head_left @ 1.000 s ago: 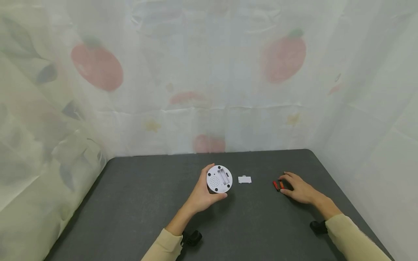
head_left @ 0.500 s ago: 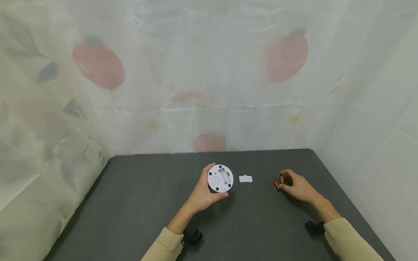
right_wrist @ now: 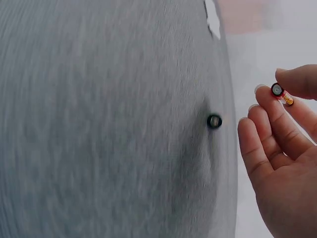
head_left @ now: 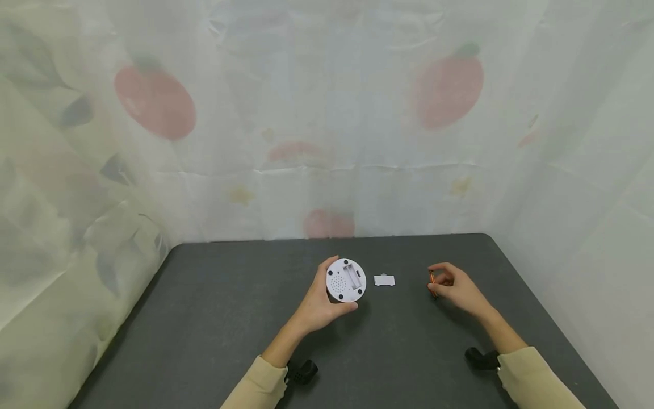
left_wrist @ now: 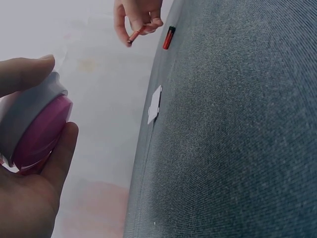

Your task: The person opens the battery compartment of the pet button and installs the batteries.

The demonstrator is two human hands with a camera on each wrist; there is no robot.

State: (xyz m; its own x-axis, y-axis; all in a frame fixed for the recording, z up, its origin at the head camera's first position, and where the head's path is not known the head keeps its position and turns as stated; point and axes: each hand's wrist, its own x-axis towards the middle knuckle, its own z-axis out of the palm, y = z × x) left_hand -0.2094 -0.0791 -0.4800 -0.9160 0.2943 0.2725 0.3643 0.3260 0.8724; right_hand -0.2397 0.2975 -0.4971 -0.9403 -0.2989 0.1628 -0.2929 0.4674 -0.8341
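My left hand grips a round white device by its rim, above the table. Its underside faces me, with dark round feet, a speaker grille and an uncovered battery compartment with no battery in it. In the left wrist view, the device's far side is pink. My right hand pinches a red-and-black battery between thumb and fingers, raised off the table. A second battery lies on the table just below that hand, partly overlapped by the held one in the head view.
A small white battery cover lies on the dark grey table between the two hands. Pale curtains with fruit prints hang behind the table and along both sides. A black wrist camera sits at the left sleeve.
My right hand has closed its fingers on one battery, lifted it and moved slightly left, over the other battery. The left hand and the device have stayed nearly still.
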